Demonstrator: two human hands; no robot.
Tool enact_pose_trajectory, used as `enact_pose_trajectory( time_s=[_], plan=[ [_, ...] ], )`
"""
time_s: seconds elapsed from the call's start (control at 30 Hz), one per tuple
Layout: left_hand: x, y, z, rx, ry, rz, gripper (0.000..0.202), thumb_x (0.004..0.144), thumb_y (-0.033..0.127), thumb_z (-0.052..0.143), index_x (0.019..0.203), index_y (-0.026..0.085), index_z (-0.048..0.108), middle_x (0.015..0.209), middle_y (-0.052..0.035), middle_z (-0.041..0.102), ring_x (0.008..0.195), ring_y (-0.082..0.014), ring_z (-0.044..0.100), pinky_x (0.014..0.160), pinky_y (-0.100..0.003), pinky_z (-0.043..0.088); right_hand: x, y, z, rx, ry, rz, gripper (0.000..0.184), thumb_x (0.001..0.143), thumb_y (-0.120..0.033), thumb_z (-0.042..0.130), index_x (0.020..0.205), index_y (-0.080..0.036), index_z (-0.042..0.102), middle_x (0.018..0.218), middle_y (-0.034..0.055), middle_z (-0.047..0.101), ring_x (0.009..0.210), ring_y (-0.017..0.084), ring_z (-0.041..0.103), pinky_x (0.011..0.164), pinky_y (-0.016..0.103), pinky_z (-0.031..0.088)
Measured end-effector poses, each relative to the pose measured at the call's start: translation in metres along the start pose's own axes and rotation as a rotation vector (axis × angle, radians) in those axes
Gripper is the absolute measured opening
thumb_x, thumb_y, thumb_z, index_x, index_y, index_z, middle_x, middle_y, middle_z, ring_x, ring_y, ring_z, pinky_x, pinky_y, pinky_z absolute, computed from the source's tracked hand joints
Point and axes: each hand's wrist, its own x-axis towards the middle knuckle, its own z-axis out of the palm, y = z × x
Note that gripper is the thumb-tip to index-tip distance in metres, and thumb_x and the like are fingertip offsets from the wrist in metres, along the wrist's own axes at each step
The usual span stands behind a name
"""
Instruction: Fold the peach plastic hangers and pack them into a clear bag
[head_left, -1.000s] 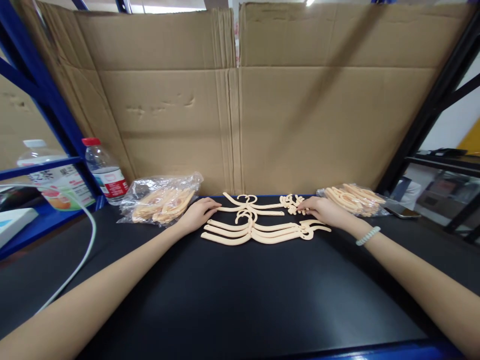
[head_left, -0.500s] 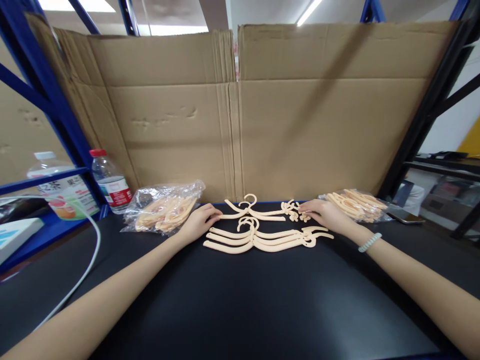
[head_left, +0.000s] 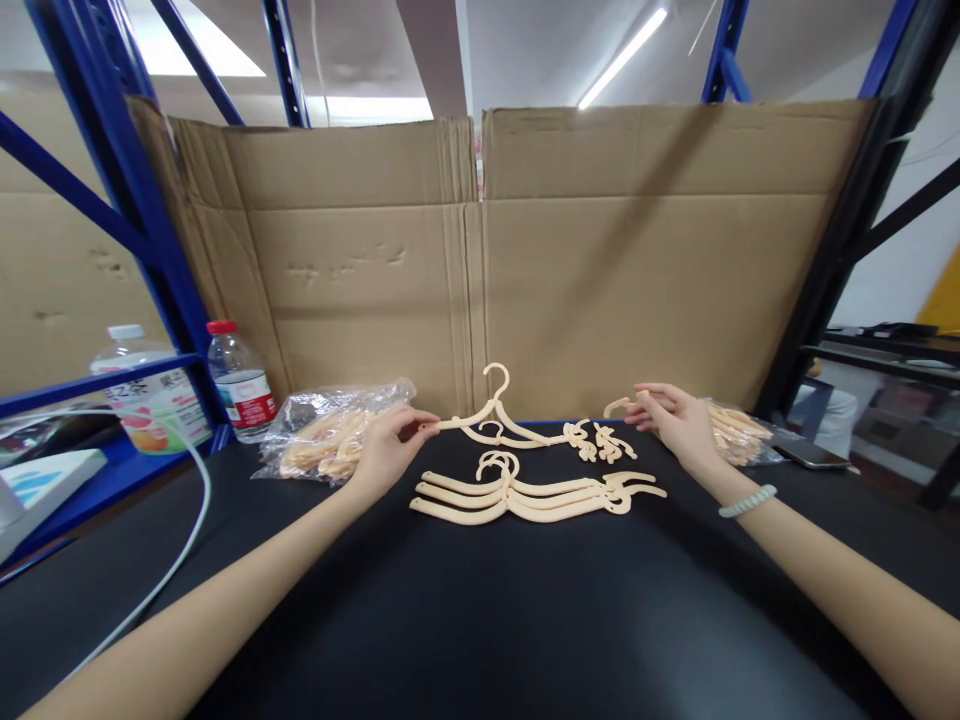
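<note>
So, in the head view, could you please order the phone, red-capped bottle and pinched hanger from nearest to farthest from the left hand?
1. Pinched hanger, end in the left hand.
2. Red-capped bottle, left of it.
3. Phone, far right.

Black table (head_left: 480, 620). Ctr: 3 beige hangers (head_left: 551, 514) lying flat, overlapping, hooks twd back; curved pcs (head_left: 634, 491) at their R end. Behind: another hanger (head_left: 517, 442), partly hidden; R of it, small pile (head_left: 583, 442) of beige pcs. L rear: clear bag (head_left: 322, 445) w/ beige parts, red-cap bottle (head_left: 246, 395) beside it. R rear: similar 2nd bag (head_left: 739, 435), phone (head_left: 812, 454) next to it. White cable (head_left: 196, 510) along L side.
</note>
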Motion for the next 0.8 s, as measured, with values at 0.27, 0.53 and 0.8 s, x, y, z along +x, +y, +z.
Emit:
enact_pose_trajectory(
  time_s=[0.27,0.53,0.8],
  plan=[
    [-0.032,0.032,-0.004,-0.290,-0.061,-0.287,0.034,0.077,0.036,0.069,0.104,0.015,0.071,0.085,-0.0075,0.075,0.080,-0.0234,0.073,0.075,-0.038,0.061,-0.037,-0.036,0.026,0.492,-0.097,0.371,0.032,0.073,-0.042,0.077,0.090,-0.017,0.067,0.086,0.0082,0.072,0.086,0.021,0.070,0.080,0.030,0.058],
    [-0.061,0.030,0.005,-0.357,-0.061,-0.350,0.022,0.077,0.035,0.067,0.095,0.026,0.077,0.078,-0.0003,0.056,0.076,-0.0194,0.071,0.074,-0.036,0.063,-0.051,-0.036,0.036,0.541,-0.168,0.537,0.038,0.069,-0.027,0.083,0.095,-0.022,0.055,0.097,0.0056,0.072,0.090,0.019,0.069,0.072,0.027,0.056],
    [-0.063,0.033,0.004,-0.250,-0.089,-0.288,0.017,0.082,0.034,0.062,0.091,0.030,0.076,0.082,-0.0023,0.059,0.077,-0.0194,0.068,0.071,-0.032,0.062,-0.050,-0.026,0.029,0.398,-0.351,0.510,0.030,0.071,-0.039,0.081,0.088,-0.019,0.067,0.107,0.0081,0.068,0.104,0.021,0.062,0.079,0.028,0.054]
  ],
)
